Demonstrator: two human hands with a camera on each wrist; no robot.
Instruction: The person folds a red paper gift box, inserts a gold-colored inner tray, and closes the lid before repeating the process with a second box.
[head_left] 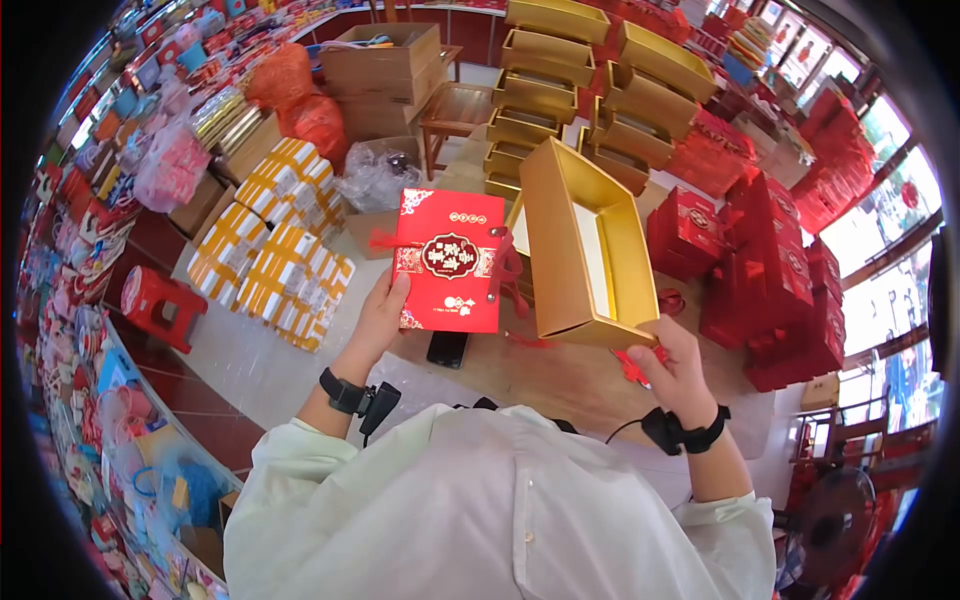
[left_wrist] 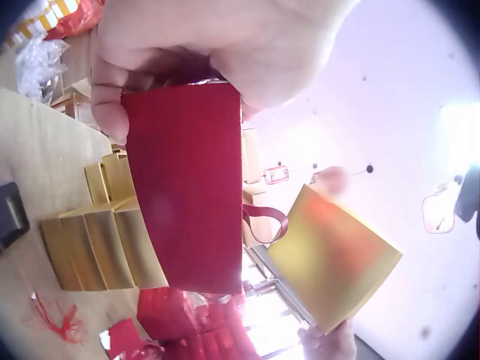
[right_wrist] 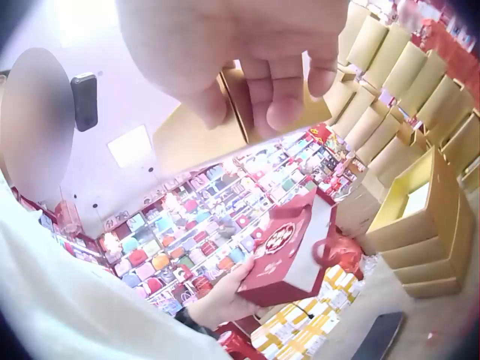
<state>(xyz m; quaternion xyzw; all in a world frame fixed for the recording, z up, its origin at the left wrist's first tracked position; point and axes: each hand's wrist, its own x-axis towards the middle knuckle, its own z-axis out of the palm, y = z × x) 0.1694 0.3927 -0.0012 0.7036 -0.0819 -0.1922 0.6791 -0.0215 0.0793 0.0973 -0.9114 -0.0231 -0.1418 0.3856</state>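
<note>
My left hand [head_left: 378,312] grips the near left edge of a red gift box [head_left: 425,295] printed with white and gold designs. A red tassel hangs at its left side and a dark red ribbon loop [head_left: 514,268] at its right; the left wrist view shows the plain red side of the box [left_wrist: 187,187]. Just right of it, my right hand [head_left: 678,372] pinches the near corner of a gold box tray [head_left: 556,255], which is tilted so its pale inner bottom shows. In the right wrist view, thumb and fingers lie on either side of the tray's edge.
Gold trays [head_left: 535,92] stand in stacks beyond the table [head_left: 590,390]. Red boxes [head_left: 765,270] are piled on the right, with yellow-and-white packs [head_left: 295,285] on the left. A black phone [head_left: 447,350] and a red tassel piece [head_left: 632,368] lie on the table.
</note>
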